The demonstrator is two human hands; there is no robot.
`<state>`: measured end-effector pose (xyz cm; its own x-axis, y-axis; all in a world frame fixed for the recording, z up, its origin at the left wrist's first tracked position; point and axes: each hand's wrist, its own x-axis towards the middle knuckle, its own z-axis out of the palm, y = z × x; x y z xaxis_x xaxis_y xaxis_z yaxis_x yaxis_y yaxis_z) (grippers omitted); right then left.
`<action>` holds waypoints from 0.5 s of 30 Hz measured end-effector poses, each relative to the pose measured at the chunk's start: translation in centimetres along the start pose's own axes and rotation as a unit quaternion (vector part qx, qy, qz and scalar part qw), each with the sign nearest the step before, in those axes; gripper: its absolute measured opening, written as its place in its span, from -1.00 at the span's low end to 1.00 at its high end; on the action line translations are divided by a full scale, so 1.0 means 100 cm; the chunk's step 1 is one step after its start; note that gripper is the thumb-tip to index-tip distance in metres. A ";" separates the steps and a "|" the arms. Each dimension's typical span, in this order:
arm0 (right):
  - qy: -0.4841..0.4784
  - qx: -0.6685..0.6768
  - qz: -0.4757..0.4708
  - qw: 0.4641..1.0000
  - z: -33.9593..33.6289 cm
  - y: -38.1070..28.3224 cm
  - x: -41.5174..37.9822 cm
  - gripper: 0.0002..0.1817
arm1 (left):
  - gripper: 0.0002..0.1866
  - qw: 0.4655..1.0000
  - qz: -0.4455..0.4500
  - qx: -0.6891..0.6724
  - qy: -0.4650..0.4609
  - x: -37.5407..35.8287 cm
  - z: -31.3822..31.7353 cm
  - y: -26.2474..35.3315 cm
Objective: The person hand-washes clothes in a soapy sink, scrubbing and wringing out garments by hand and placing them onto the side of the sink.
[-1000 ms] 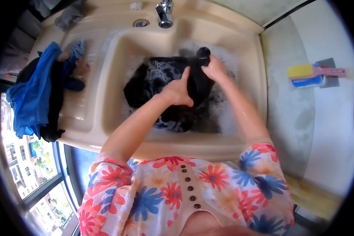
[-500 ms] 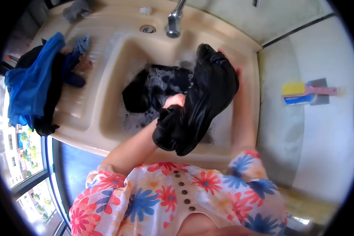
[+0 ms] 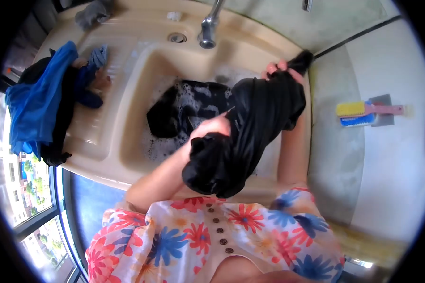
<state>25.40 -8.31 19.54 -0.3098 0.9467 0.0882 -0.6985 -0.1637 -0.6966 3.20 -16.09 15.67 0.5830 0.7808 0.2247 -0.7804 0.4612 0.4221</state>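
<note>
A wet-looking black garment (image 3: 257,113) hangs bunched over the sink (image 3: 132,113), stretched between my two hands. My left hand (image 3: 211,128) is closed around its near-left part, with the cloth draping in front of it. At the upper right my right hand (image 3: 283,70) grips the other end, its fingers wrapped over the fabric and a twist of cloth sticking out beyond them. Below the garment, more dark clothing (image 3: 163,115) soaks in foamy water in the basin. The exact kind of garment cannot be made out.
Blue and dark clothes (image 3: 42,104) are piled on the left ridged drainboard. A grey cloth (image 3: 93,14) lies at the back left. The faucet (image 3: 208,35) rises behind the basin. Yellow and blue brushes (image 3: 356,113) hang on the right wall.
My right hand has come up and over the garment's far end, pulling it toward the upper right. The garment is now more stretched, and my left hand shows more.
</note>
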 end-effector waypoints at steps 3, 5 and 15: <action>0.238 -0.204 0.102 0.944 -0.006 0.016 -0.001 -0.76 | -0.39 0.903 -0.219 0.349 0.118 0.017 0.014 0.022; 0.335 -0.323 0.124 0.876 -0.025 0.037 -0.011 -0.71 | -0.30 0.773 -0.227 0.590 0.058 0.025 -0.003 0.015; 0.199 -0.092 0.138 0.966 -0.030 0.051 -0.076 -0.56 | -0.15 0.530 -0.225 0.802 -0.157 0.037 -0.014 0.035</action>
<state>26.12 -15.54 13.18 -0.1699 0.9114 -0.3747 -0.4868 -0.4082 -0.7722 2.32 -11.00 16.70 0.8341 0.5186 -0.1880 0.5041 -0.5783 0.6414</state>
